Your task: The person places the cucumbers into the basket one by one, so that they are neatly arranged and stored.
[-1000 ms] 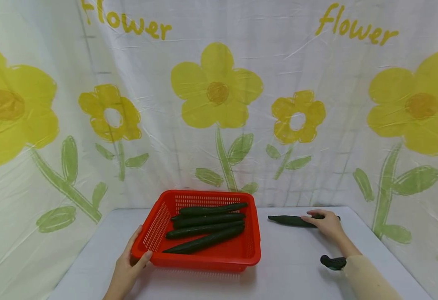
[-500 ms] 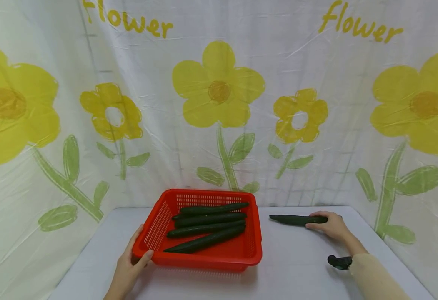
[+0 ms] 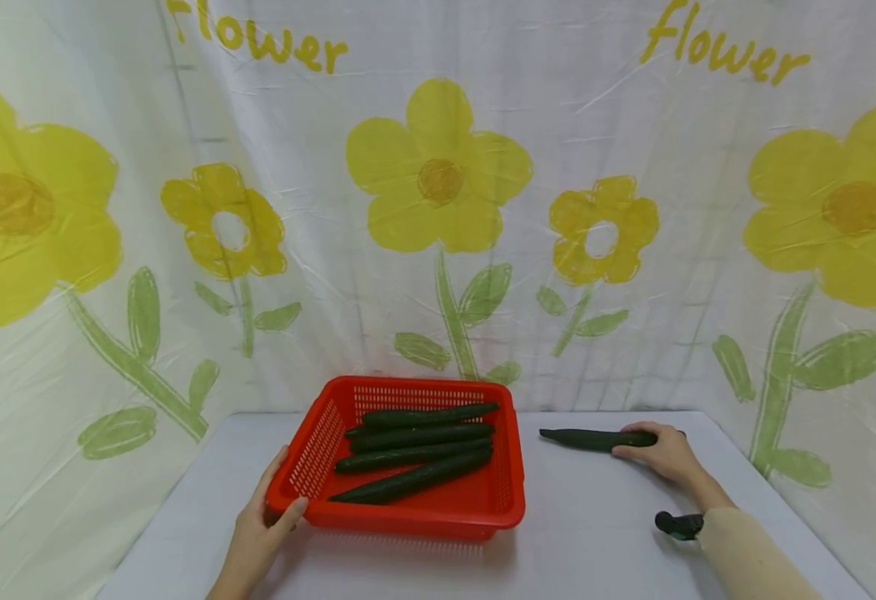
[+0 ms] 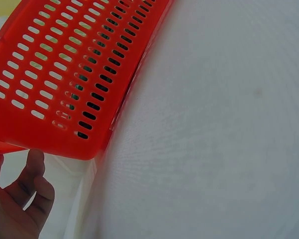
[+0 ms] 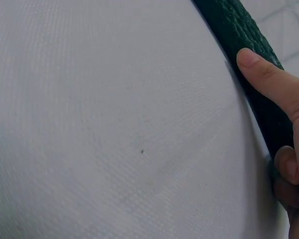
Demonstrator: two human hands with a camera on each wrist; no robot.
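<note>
A red plastic basket with slotted walls stands on the white table, with several dark green cucumbers lying in it side by side. At its front left corner my left hand holds the rim, thumb over the front edge and fingers along the left side; the slotted wall fills the upper left of the left wrist view. To the right of the basket, my right hand grips another cucumber near its right end. In the right wrist view the thumb presses the bumpy cucumber skin, fingers curled beneath.
A white table carries everything. Behind it hangs a white curtain printed with yellow flowers. A small black object sits at the right sleeve's cuff.
My right hand has turned and settled round the cucumber's right part, its thumb shifting to the near side. The cucumber stays on the table. The left hand keeps its hold on the basket.
</note>
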